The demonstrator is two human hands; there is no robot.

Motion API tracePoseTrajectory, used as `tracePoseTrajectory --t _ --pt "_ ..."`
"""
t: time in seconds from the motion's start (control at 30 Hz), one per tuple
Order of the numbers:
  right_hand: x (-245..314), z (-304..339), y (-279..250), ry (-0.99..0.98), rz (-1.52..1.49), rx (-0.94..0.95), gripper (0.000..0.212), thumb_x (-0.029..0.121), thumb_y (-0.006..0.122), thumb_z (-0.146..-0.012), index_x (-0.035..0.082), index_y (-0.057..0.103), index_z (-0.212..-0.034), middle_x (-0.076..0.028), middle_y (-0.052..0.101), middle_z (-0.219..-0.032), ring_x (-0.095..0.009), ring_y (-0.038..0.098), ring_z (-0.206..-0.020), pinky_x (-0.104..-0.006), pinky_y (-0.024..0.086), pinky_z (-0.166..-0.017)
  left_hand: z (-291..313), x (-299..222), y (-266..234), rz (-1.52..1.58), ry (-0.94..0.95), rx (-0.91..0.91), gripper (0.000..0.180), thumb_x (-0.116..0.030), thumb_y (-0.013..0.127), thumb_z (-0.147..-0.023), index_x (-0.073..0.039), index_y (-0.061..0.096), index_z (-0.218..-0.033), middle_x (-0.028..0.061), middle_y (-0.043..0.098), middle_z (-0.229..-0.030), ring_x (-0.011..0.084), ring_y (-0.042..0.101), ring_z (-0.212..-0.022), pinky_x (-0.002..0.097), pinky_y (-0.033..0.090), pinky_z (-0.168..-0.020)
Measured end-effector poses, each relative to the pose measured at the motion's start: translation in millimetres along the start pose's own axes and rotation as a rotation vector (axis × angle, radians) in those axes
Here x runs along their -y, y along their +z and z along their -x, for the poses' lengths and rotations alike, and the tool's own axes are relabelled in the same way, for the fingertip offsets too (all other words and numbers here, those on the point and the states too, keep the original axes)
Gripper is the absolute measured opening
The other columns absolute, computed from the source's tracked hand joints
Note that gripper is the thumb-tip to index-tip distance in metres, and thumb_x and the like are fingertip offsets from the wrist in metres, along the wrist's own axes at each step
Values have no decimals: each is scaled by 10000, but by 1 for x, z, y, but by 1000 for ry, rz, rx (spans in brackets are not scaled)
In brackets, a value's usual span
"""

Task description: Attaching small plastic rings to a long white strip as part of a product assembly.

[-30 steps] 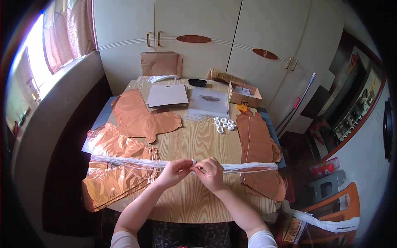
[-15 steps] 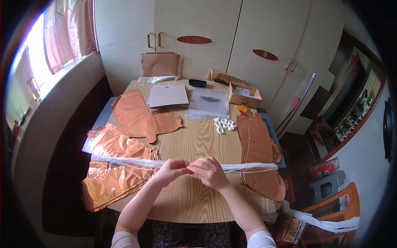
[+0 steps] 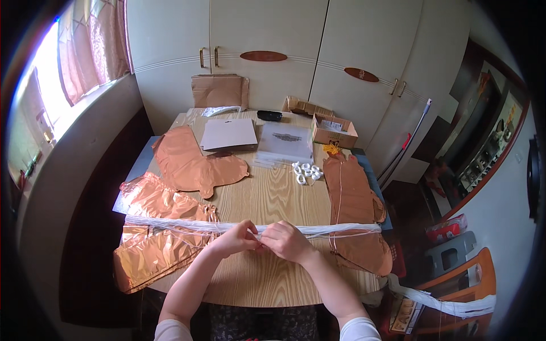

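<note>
A long bundle of white string [image 3: 341,229] lies across the table from left to right, passing just beyond my hands. My left hand [image 3: 234,238] and my right hand [image 3: 286,241] meet at the table's near middle, both closed in a pinch. Thin white strands run in to my fingers from the sides; the bit between the fingertips is mostly hidden. Under the bundle's left end lie shiny, flat copper foil balloons [image 3: 156,256]. More flat copper balloons [image 3: 350,187] sit beneath its right end. Another copper foil balloon [image 3: 190,162] rests farther back on the left.
Behind my hands are small white ribbon rolls [image 3: 306,171], clear plastic bags [image 3: 284,145], a stack of white card [image 3: 229,134], a black tray [image 3: 269,116] and an open carton [image 3: 334,136]. More white string [image 3: 455,307] hangs over a wooden chair [image 3: 486,275] at the right.
My fingertips have shifted slightly downward, and the left hand's fingers have curled differently around the string. The things on the table stay in place; the view has moved a little.
</note>
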State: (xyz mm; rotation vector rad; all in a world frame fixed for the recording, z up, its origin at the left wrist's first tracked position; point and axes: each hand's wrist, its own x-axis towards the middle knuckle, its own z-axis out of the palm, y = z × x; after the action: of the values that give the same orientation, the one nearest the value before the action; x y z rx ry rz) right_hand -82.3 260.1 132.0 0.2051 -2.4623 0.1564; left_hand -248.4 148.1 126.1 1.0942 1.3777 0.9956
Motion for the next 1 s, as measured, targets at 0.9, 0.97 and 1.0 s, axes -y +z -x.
tracePoseTrajectory --t 0.9,0.97,1.0 --pt "-214 27 3 1630 -261 -8 152 83 631 -725 -7 600 -607 -60 587 -537 -100 541 -413 -230 412 -364 -8 5 -2 511 91 -177 149 41 490 -781 -51 513 -895 68 594 -983 156 567 -964 265 435 -824" --pt "-219 29 7 1598 -254 -44 157 105 624 -713 -2 609 -598 -63 593 -526 -114 564 -434 -249 436 -395 -10 6 -2 506 109 -164 139 31 496 -786 -53 514 -895 75 599 -987 160 567 -967 268 436 -829" --pt "-219 28 9 1580 -253 -56 161 115 620 -707 1 613 -594 -64 596 -521 -121 575 -444 -259 447 -411 -10 7 -2 500 119 -163 123 15 505 -797 -62 515 -892 75 605 -988 157 568 -967 269 435 -826"
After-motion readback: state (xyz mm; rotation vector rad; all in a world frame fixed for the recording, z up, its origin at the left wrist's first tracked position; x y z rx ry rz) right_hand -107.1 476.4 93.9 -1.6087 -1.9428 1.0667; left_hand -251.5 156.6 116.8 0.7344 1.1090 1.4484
